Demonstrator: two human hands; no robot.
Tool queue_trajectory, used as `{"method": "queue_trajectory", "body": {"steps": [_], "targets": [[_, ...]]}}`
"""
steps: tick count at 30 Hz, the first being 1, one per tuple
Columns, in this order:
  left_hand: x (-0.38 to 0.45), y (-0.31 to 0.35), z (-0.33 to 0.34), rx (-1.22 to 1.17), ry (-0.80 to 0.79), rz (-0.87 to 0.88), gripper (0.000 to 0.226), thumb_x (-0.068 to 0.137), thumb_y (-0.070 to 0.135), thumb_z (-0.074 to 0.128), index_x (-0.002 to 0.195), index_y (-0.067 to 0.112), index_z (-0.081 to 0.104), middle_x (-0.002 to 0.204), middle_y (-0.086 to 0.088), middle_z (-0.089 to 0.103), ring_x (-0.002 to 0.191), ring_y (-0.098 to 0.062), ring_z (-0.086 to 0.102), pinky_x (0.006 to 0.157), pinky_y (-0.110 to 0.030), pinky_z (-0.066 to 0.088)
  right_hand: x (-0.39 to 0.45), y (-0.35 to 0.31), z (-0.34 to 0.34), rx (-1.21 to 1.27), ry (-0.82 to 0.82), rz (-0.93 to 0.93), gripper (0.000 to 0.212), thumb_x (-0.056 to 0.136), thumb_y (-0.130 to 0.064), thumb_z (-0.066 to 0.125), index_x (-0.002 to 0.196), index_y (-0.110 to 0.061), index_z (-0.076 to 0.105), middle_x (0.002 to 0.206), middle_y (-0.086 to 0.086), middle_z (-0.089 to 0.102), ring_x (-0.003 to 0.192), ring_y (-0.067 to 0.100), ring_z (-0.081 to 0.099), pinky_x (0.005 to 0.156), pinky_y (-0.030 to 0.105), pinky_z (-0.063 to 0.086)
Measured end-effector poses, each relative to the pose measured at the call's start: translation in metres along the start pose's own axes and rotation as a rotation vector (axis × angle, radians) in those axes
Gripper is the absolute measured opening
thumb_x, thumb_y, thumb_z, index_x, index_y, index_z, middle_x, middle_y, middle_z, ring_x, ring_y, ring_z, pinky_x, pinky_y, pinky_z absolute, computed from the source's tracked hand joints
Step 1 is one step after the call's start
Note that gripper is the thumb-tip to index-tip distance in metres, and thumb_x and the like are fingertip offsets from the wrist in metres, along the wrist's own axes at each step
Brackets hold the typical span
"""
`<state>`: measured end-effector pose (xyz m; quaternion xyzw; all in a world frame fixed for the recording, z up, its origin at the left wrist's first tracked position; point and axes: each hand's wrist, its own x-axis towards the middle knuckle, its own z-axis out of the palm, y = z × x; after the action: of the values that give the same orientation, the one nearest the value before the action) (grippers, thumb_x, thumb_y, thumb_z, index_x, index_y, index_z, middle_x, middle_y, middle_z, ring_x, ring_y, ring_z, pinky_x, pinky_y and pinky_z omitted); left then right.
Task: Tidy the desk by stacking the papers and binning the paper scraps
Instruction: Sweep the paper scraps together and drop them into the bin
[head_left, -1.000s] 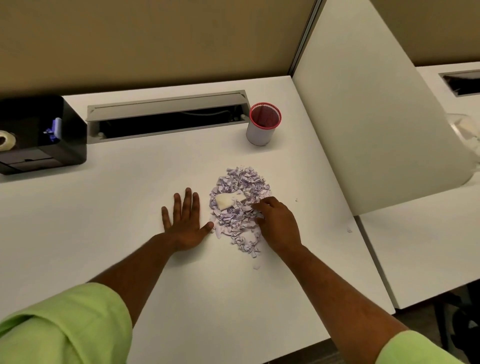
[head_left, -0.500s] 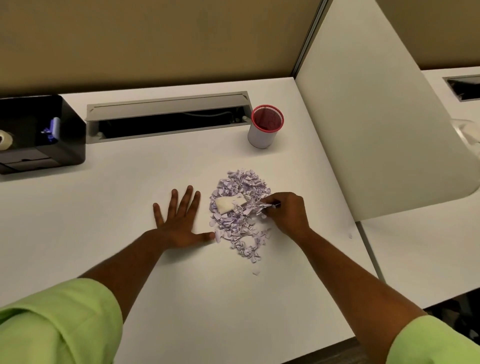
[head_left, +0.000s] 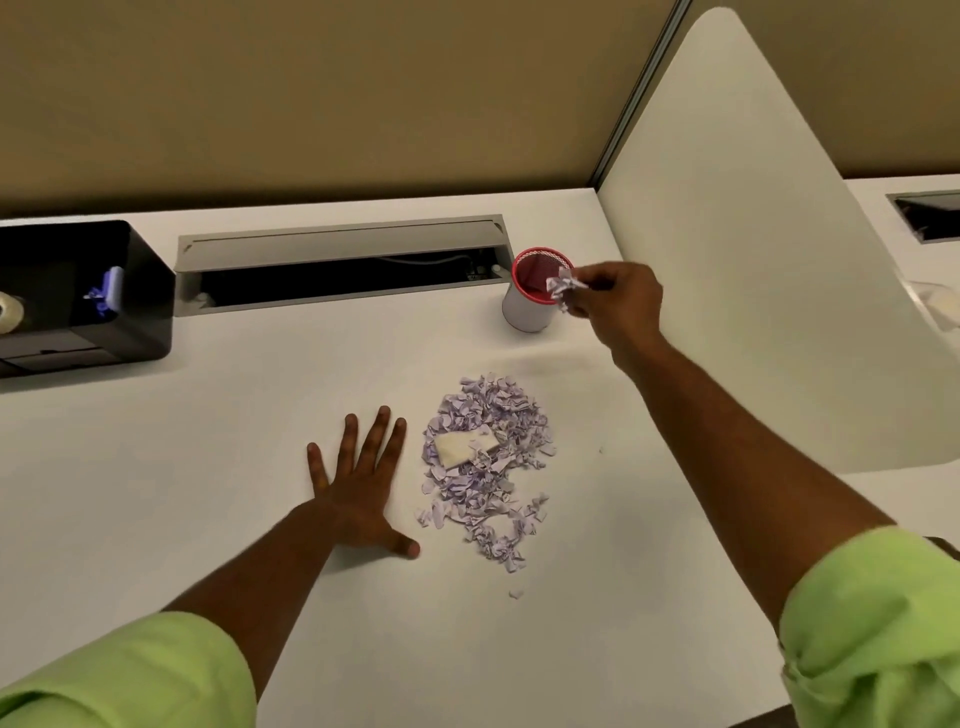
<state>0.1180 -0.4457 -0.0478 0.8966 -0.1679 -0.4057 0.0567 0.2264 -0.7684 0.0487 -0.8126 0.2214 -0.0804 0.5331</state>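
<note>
A heap of small lilac paper scraps (head_left: 488, 467) lies in the middle of the white desk (head_left: 208, 441), with one larger cream piece (head_left: 462, 448) on top of it. My right hand (head_left: 621, 301) is raised at the rim of a red mesh cup (head_left: 535, 288) and pinches a few paper scraps (head_left: 563, 286) over the cup's right edge. My left hand (head_left: 363, 493) lies flat on the desk, fingers spread, just left of the heap and holding nothing.
An open cable tray (head_left: 337, 265) runs along the back of the desk. A black organiser box (head_left: 88, 296) stands at the far left. A white divider panel (head_left: 753, 260) rises on the right, with another desk beyond it. One stray scrap (head_left: 516, 594) lies below the heap.
My right hand has pinched scraps out of the heap and lifted them up and away to the red cup. My left hand stayed flat beside the heap.
</note>
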Motion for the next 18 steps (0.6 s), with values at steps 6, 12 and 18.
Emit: {"method": "queue_trajectory", "body": {"steps": [6, 12, 18], "targets": [[0.001, -0.001, 0.001, -0.016, 0.021, 0.003, 0.160, 0.040, 0.086, 0.070, 0.136, 0.033, -0.046, 0.138, 0.010, -0.058, 0.129, -0.028, -0.052, 0.106, -0.072, -0.016, 0.046, -0.003, 0.028, -0.674, -0.057, -0.305, 0.029, 0.080, -0.021, 0.085, 0.106, -0.010, 0.081, 0.106, 0.011, 0.078, 0.094, 0.024, 0.071, 0.077, 0.024, 0.050], [0.003, -0.003, 0.002, -0.030, 0.041, 0.007, 0.159, 0.041, 0.085, 0.071, 0.136, 0.034, -0.046, 0.139, 0.011, -0.057, 0.129, -0.027, -0.052, 0.105, -0.072, -0.017, 0.046, -0.001, 0.042, -0.818, -0.200, -0.379, 0.033, 0.085, -0.022, 0.081, 0.117, -0.015, 0.078, 0.117, 0.011, 0.076, 0.104, 0.031, 0.070, 0.090, 0.036, 0.056], [0.004, -0.004, 0.005, -0.032, 0.071, 0.017, 0.159, 0.041, 0.085, 0.070, 0.137, 0.034, -0.045, 0.139, 0.011, -0.057, 0.129, -0.027, -0.052, 0.106, -0.072, -0.016, 0.029, -0.017, 0.034, -0.794, -0.152, -0.442, 0.024, 0.082, -0.006, 0.072, 0.104, -0.010, 0.080, 0.109, 0.012, 0.076, 0.099, 0.033, 0.068, 0.083, 0.034, 0.052]]}}
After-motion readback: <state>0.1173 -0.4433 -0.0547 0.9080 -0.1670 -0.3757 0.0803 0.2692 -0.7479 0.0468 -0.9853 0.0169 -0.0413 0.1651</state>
